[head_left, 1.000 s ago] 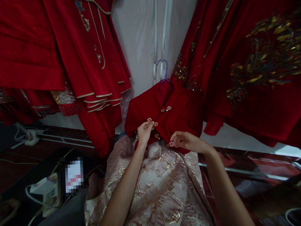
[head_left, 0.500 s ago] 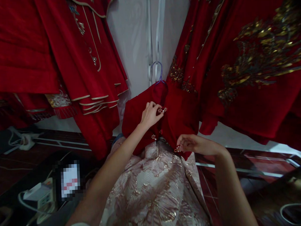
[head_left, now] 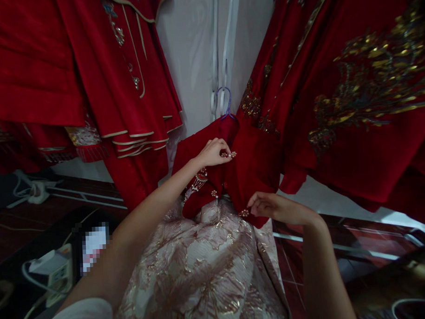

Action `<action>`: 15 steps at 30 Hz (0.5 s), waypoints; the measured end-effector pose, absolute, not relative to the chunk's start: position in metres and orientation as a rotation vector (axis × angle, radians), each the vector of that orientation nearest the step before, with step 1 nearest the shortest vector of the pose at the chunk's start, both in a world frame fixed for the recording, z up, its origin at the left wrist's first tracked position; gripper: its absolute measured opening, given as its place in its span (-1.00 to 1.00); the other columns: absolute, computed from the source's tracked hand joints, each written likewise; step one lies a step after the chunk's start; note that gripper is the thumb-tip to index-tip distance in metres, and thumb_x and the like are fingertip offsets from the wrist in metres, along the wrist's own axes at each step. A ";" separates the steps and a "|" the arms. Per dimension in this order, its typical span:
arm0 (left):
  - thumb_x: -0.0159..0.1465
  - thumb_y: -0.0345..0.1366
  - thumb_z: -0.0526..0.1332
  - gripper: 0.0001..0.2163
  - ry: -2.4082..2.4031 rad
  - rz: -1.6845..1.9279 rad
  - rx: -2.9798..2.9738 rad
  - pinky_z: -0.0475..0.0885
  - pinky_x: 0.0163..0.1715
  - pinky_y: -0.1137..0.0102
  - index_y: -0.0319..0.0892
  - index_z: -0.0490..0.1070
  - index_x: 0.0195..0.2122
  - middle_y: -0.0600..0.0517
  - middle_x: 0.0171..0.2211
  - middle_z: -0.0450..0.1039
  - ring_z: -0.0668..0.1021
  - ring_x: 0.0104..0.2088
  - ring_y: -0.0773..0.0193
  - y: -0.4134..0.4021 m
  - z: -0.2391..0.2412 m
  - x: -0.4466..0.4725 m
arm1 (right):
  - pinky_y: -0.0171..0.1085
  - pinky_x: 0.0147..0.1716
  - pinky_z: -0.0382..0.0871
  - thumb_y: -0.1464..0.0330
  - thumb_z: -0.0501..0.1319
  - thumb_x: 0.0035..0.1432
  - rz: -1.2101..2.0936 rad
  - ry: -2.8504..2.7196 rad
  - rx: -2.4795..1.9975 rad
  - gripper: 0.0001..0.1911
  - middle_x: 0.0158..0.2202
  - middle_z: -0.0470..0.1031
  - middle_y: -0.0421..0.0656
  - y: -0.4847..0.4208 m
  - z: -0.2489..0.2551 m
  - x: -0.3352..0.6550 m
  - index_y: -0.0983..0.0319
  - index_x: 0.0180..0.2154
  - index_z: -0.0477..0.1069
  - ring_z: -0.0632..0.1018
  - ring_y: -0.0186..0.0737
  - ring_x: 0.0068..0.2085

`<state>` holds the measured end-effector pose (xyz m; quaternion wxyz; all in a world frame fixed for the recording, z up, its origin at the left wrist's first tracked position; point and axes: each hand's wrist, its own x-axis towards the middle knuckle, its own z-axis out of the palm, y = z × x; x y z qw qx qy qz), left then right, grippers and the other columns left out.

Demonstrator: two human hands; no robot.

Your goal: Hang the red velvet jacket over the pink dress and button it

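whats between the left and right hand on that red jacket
In the head view, the plain front of the red jacket lies between the left hand, at a beaded flower fastener, and the right hand, by a lower one.

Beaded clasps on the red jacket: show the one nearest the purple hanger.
The top beaded clasp, at the fingertips of the left hand; the other clasps sit lower on the jacket, farther from the hanger.

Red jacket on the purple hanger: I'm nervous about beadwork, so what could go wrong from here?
The left hand, at the upper beaded clasp, might pull it loose. Tugging the red jacket could slip it off the purple hanger. The lower clasp beside the right hand might snag the brocade.
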<state>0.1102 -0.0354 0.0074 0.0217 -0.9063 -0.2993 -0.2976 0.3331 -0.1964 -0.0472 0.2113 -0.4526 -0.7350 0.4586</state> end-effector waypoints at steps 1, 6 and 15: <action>0.11 -0.18 0.23 -0.83 -0.904 -0.903 -2.870 0.20 -0.05 0.27 -0.13 0.50 -0.34 0.00 -0.23 0.42 0.41 -0.17 0.20 -0.033 0.009 0.108 | -0.25 -0.21 0.37 0.24 0.19 0.08 1.281 -2.044 -1.249 -0.76 -0.29 0.48 -0.11 -0.196 -0.047 0.334 0.22 -0.22 0.34 0.49 -0.26 -0.24; 0.18 -0.23 0.16 -0.84 -0.784 -0.868 -2.979 0.21 -0.05 0.31 -0.16 0.47 -0.32 -0.03 -0.28 0.45 0.43 -0.18 0.21 -0.027 0.010 0.107 | -0.23 -0.19 0.38 0.22 0.20 0.09 1.284 -2.052 -1.265 -0.73 -0.25 0.49 -0.08 -0.196 -0.047 0.332 0.23 -0.20 0.34 0.50 -0.24 -0.22; 0.23 -0.26 0.10 -0.90 -0.940 -1.202 -2.778 -0.08 0.19 0.11 -0.15 0.33 -0.35 -0.03 -0.37 0.41 0.39 -0.14 0.16 -0.041 -0.009 0.118 | -0.22 -0.09 0.37 0.19 0.17 0.12 1.171 -2.309 -1.085 -0.68 -0.13 0.46 -0.12 -0.207 -0.032 0.303 0.17 -0.10 0.35 0.48 -0.21 -0.12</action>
